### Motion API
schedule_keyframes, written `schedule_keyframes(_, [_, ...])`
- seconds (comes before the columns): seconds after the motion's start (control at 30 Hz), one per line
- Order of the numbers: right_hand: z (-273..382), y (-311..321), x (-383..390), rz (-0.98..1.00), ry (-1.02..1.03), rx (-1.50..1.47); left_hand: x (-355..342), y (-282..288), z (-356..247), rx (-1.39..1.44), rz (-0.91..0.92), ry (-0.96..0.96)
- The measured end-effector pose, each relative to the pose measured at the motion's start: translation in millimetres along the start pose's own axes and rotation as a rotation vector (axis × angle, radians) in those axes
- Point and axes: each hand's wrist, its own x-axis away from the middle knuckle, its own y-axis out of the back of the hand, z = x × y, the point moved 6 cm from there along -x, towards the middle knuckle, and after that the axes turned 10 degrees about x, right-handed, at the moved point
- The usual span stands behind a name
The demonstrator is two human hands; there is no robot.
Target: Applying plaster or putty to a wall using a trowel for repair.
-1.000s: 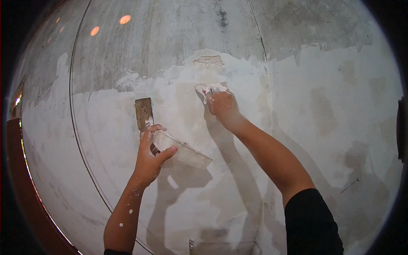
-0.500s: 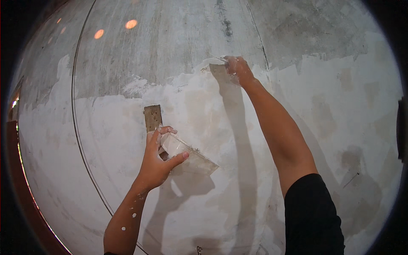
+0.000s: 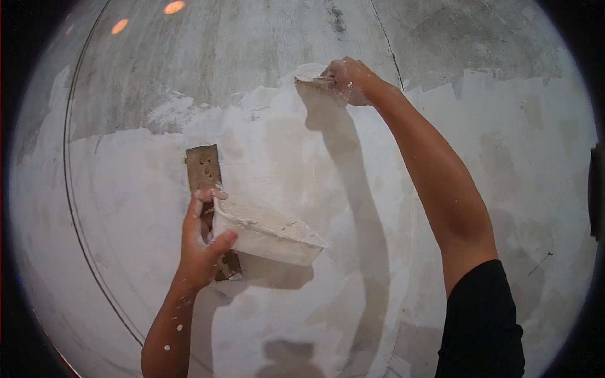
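Observation:
My right hand (image 3: pixel 354 80) is raised to the upper edge of the white coat on the wall. It is closed on a trowel (image 3: pixel 315 81) whose blade shows nearly edge-on with white plaster on it; the handle is hidden in the fist. Lower left, my left hand (image 3: pixel 203 242) grips a white, plaster-caked piece (image 3: pixel 271 238), wedge-shaped like a shallow pan. A flat brown board (image 3: pixel 204 169) with small holes runs behind the same hand and sticks out above and below it. How the board and white piece join is hidden by my fingers.
A wall (image 3: pixel 296 189) fills the view, white plaster below and bare grey concrete (image 3: pixel 252 44) above. A dark cable-like line (image 3: pixel 68 145) curves down the left side. A thin crack (image 3: pixel 387 44) runs above my right hand. A thin dark piece (image 3: pixel 541 263) sticks out at right.
The view has shifted, so the wall appears further left and higher. My right hand has turned the trowel, now showing plaster on it. In my left hand, the white piece and brown board have tilted, showing more of both.

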Motion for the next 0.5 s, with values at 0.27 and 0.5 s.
schedule_keyframes(0.27, [44.0,2.5,42.4,0.192,0.146,-0.046,-1.8,-0.5,-0.9,-0.020,-0.072,0.008])
schedule_keyframes(0.5, [54.2,-20.4,108.1,0.254,0.139,-0.211,-3.4,-7.9,-7.4,-0.028,-0.038,0.109])
